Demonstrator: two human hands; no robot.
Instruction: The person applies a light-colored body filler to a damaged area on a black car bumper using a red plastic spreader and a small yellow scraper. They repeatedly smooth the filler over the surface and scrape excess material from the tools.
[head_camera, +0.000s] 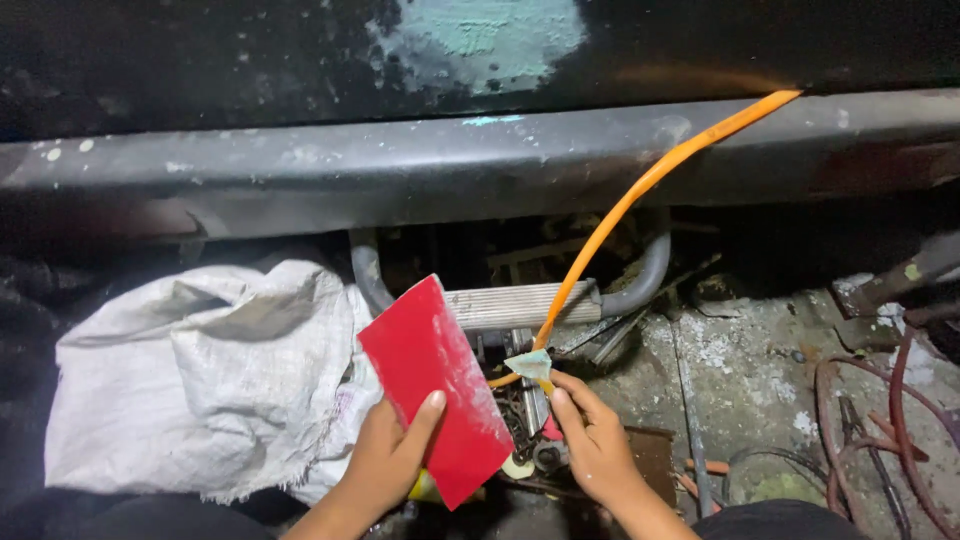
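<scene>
**Red Card and Putty Scrap Held Beneath a Scuffed Panel**

While the left hand (385, 460) clamps a flat red card (440, 385) with the thumb pressed across its face, the right hand (595, 440) pinches a small pale green scrap (530, 365) between fingertips, just right of the card's upper edge. Both hands are apart, each closed on its own thing. Judging by the pale smears on the card, filler is being worked or loaded onto it; any further stroke would call for a steady card and a light touch from the right fingers.

An orange hose (650, 180) runs from behind the scrap up and far right, across a grey bar (480, 165). Beyond it stands a dark panel with a pale green patch (480, 35). A white sack (200, 370) lies at near left. Right of the hands, the concrete floor (740, 360) is stained and littered with reddish cables (900, 420).
</scene>
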